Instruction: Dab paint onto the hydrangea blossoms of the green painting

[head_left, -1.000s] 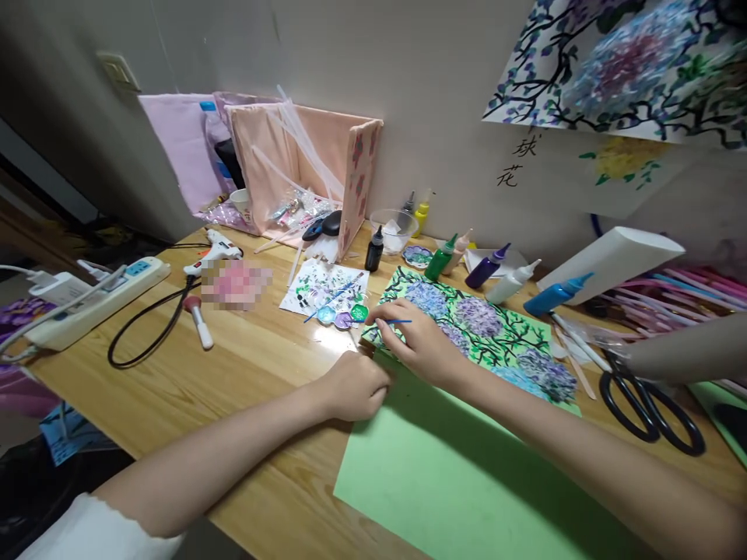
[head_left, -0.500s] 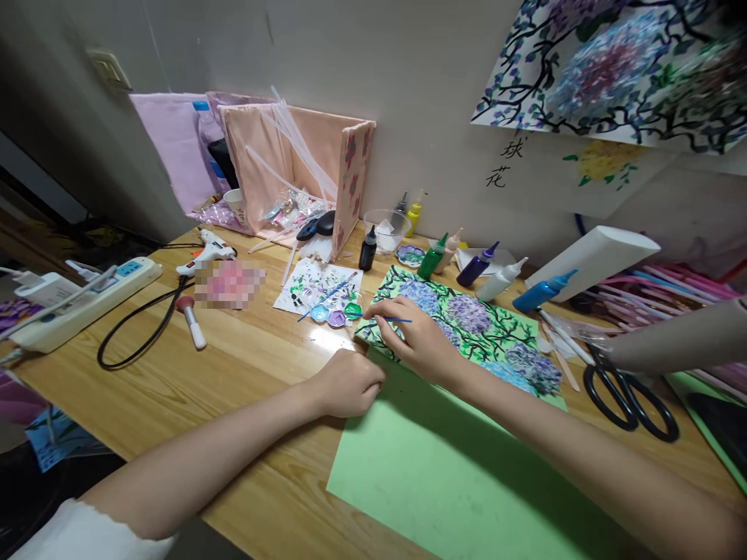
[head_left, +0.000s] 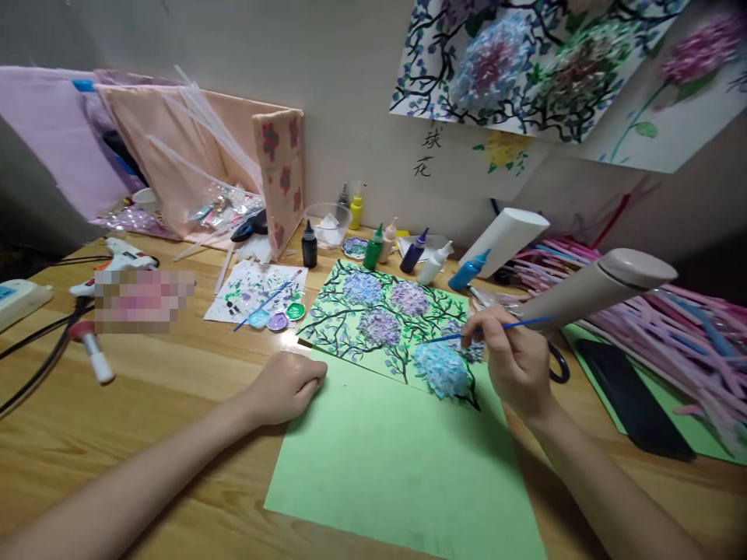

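Two bare hands flanked a flower painting [head_left: 355, 346], which lay in the middle of the frame, its long axis running left to right and dipping a little towards the lower right. The right hand [head_left: 510, 358] was the nearer, at the painting's right end, fingertips pinched around a thin blue brush [head_left: 447, 338]. That brush lay almost level, its left end reaching over the painting just above the pale blue flower [head_left: 443, 369]; whether it touched the surface could not be made out.

The left hand [head_left: 292, 385] was curled into a loose fist, with nothing seen in it, beside the upper left edge of the green sheet [head_left: 379, 459] and just below the painting's lower left corner. Three paint pots [head_left: 278, 320] sat left of the painting, near the left hand and well apart from the brush.
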Demonstrator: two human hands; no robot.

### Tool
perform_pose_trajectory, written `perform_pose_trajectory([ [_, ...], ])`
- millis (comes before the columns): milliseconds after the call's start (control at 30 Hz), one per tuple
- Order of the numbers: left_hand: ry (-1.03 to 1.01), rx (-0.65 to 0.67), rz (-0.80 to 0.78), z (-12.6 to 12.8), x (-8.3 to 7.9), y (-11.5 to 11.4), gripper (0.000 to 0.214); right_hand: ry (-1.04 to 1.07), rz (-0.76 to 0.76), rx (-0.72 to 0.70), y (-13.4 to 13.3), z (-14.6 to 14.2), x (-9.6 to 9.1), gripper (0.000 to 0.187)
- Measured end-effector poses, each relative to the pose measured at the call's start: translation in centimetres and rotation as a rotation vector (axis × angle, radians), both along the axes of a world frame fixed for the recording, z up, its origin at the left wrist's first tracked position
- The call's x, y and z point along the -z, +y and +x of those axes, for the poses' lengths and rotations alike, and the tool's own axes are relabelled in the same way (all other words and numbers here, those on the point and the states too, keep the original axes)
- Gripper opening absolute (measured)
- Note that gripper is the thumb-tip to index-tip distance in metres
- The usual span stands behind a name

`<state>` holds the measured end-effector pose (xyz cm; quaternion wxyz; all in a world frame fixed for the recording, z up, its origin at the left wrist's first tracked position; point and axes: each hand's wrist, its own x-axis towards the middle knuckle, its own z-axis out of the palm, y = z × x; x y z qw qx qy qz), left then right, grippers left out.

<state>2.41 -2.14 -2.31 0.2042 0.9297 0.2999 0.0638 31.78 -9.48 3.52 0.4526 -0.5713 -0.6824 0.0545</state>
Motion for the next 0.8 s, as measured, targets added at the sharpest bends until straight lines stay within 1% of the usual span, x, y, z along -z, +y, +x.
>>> perform_pose_trajectory([
  [100, -0.016, -0.021, -0.020, 0.0, 0.0, 0.1, 0.017, -0.009, -0.048, 0.000, -0.2, 0.6, 0.8, 0.028],
  [433, 0.007, -0.028, -0.047, 0.1, 0.0, 0.3, 0.018, -0.101, -0.060, -0.062, 0.4, 0.3, 1.7, 0.025],
  [633, 0.004, -0.023, -0.066, 0.1, 0.0, 0.3, 0.017, -0.098, -0.083, -0.069, 0.4, 0.4, 1.8, 0.025],
  [800, 0.006, -0.022, -0.065, 0.0, -0.1, 0.3, 0.018, -0.092, -0.075, -0.046, 0.4, 0.4, 1.8, 0.025],
])
